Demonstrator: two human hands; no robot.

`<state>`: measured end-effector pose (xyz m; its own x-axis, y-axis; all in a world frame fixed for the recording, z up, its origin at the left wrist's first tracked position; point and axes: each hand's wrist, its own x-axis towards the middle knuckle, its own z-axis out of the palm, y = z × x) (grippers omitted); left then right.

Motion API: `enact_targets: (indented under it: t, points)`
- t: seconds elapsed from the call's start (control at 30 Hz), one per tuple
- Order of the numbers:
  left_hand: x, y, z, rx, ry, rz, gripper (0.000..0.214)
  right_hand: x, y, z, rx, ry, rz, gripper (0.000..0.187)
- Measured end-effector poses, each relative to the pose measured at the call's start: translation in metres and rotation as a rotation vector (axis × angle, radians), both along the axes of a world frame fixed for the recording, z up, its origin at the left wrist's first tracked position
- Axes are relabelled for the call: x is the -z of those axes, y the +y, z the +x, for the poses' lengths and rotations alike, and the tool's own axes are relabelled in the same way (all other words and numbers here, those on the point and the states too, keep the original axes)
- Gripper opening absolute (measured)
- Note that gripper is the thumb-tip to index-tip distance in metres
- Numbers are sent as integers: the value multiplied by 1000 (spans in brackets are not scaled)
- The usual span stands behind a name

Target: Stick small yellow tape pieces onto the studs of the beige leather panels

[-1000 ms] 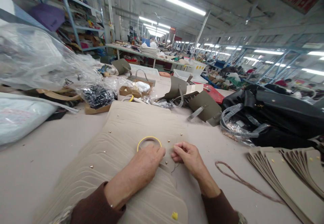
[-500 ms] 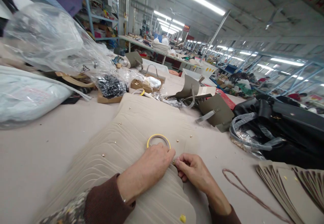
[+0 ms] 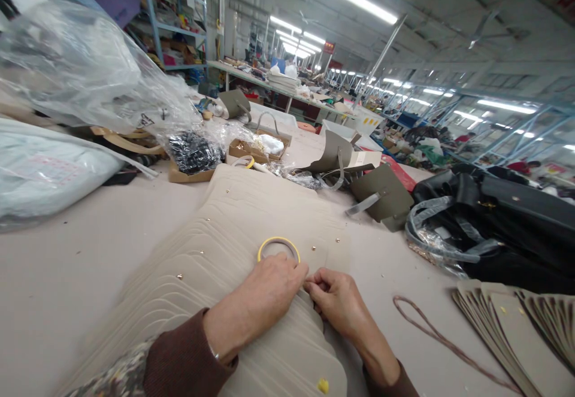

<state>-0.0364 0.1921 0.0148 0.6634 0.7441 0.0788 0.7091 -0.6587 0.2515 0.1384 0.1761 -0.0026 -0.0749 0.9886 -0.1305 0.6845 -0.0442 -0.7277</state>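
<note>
A fanned stack of beige leather-like panels (image 3: 265,205) lies before me, with small metal studs showing on several of them. My left hand (image 3: 265,289) is closed around the near side of a narrow roll of yellow tape (image 3: 297,249), resting over the stack. Close beside it, my right hand (image 3: 335,301) pinches thumb and forefinger together at the stack's right edge. What sits between those fingertips is too small to make out. A bit of yellow tape (image 3: 323,385) sticks to a panel near the bottom.
To the right lie a brown cord loop (image 3: 431,331), a fan of narrow beige strips (image 3: 512,325) and black bags (image 3: 503,223). Plastic-wrapped bundles (image 3: 49,169) cover the left. Olive bag pieces (image 3: 381,193) and a cardboard box of parts (image 3: 256,150) stand behind the stack.
The view has shifted slightly. My right fingertips have drawn a little closer to my left hand; the yellow speck seen at them before no longer shows. The left hand still holds the roll.
</note>
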Motion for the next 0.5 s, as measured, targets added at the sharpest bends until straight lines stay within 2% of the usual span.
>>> enact_targets:
  t: [0.07,0.17,0.27,0.33,0.5]
  points:
    - [-1,0,-1,-6,16,-7,19,-1,0,1,44,45,-24,14]
    - [-2,1,-1,-5,22,-11,18,-1,0,5,120,248,-132,28]
    - [-1,1,-2,-6,20,-20,17,-1,-2,10,99,341,-193,21]
    - [1,1,-2,-12,17,-23,18,-2,-4,9,49,256,-151,17]
    - [3,1,-3,-6,-21,-12,18,-5,-6,-3,3,-16,124,20]
